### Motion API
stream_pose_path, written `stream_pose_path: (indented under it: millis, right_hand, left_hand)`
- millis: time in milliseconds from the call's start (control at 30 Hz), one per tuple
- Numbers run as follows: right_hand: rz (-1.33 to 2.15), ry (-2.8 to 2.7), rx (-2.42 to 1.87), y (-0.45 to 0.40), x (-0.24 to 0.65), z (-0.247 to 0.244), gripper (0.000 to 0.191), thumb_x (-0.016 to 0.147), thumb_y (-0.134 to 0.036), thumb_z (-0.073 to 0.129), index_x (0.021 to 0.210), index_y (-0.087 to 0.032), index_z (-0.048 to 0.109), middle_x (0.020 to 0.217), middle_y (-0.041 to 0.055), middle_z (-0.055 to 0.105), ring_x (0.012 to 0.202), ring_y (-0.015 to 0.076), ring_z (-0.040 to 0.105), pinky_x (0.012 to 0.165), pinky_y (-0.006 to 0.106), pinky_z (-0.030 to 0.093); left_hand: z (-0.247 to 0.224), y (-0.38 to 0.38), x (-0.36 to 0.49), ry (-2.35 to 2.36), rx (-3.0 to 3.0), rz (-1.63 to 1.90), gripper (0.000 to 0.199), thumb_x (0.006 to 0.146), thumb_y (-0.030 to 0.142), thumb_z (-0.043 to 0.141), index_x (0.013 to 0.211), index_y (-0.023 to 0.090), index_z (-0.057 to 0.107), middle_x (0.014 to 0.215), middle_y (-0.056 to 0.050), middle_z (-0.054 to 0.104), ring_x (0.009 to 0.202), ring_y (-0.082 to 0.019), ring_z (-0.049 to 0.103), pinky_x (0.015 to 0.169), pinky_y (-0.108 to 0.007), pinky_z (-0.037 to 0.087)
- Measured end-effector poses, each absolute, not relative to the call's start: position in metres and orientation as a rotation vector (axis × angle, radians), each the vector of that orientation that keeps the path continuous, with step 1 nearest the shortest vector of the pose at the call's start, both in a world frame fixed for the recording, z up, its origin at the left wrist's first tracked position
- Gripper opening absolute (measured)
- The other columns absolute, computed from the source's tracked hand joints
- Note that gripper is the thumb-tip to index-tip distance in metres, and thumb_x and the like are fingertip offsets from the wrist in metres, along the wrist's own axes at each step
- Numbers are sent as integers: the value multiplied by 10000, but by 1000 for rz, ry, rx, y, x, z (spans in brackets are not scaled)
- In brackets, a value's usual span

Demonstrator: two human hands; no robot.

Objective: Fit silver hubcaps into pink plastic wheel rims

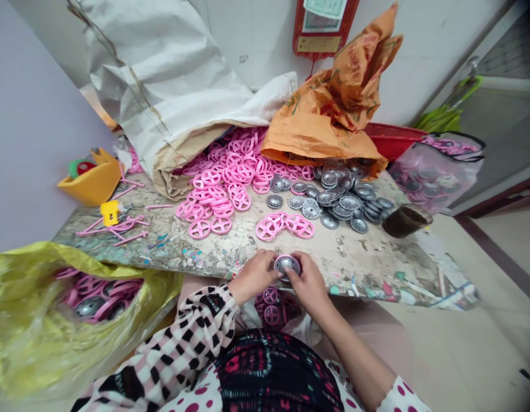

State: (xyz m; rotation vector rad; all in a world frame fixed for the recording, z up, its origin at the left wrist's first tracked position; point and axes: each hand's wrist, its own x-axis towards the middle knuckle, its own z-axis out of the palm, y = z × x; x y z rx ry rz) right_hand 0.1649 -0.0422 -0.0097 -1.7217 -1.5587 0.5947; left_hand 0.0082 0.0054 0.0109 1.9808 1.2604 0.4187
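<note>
Between my two hands, over the table's front edge, is a toy wheel point(287, 264) made of a silver hubcap disc in a pink ring. My left hand point(258, 274) grips its left side, and my right hand point(308, 280) grips its right side with the thumb on the silver face. Just beyond lie a few loose pink rings point(267, 229) with crossed spokes. A large heap of pink rings point(236, 166) spills from a white sack. To its right, silver hubcap discs point(342, 200) are piled below an orange bag.
The worn table point(230, 252) carries pink sticks point(131, 237), a yellow piece point(109, 213) and a dark cup point(406, 220). The white sack point(162, 74) and orange bag point(320, 126) stand behind. A yellow plastic bag point(24, 320) of wheels sits at left, a clear bag point(436, 171) at right.
</note>
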Motion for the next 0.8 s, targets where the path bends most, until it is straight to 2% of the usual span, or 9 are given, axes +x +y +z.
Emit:
stream_pose_path:
  millis: [100,167,267,400,567,700,800]
  right_hand:
    - [815,-1392,-1647,-50,167,-8,365,799,-366,556,1121,-194,532,960,49,640,842,212,592,776,343,452]
    - [853,-1393,-1607,-53,168,-4,366,785,-370,574,1114,-210,554,961,43,653,854,214,599,790,343,453]
    - [826,-1438,-1547,-54,167,2,269,802,-339,555,1037,-217,599,991,40,658,908,213,595,821,333,441]
    - [835,-1420,-1553,-54,167,1,253,814,-336,556,1033,-215,597,969,26,660,887,201,596,801,314,437]
    - [1098,-1551,-1542,-62,179,0,287,796,-366,598,1043,-220,607,907,15,656,820,194,603,743,308,462]
    - [714,-1768,-1658,-64,199,6,367,804,-419,609,1120,-233,633,1005,65,619,942,229,572,842,356,440]
    - [490,-1708,-1734,-49,225,3,340,854,-446,514,1041,-205,664,935,77,620,895,221,574,814,345,446]
  left_hand:
    - [12,-1,8,1197,1898,486,231,735,209,605,961,209,562,823,12,601,781,-168,552,669,-255,393]
    - [14,-5,8,1187,1879,503,233,732,216,606,954,210,536,782,25,598,754,-164,549,645,-249,377]
    - [18,-8,9,1181,1886,515,212,740,233,599,937,207,524,759,26,594,746,-168,550,633,-248,364]
    - [20,-8,7,1158,1885,504,212,748,238,589,950,202,538,755,23,596,747,-170,555,643,-254,371]
    - [14,2,-4,957,1647,413,273,706,272,651,955,175,596,735,21,593,687,-143,549,627,-244,412]
    - [7,24,-12,1222,1644,622,277,767,280,600,1024,178,604,711,25,549,628,-120,513,613,-240,428]
    - [4,43,-11,1491,1803,831,343,795,234,555,1136,198,581,955,-33,575,715,-132,550,712,-275,470]
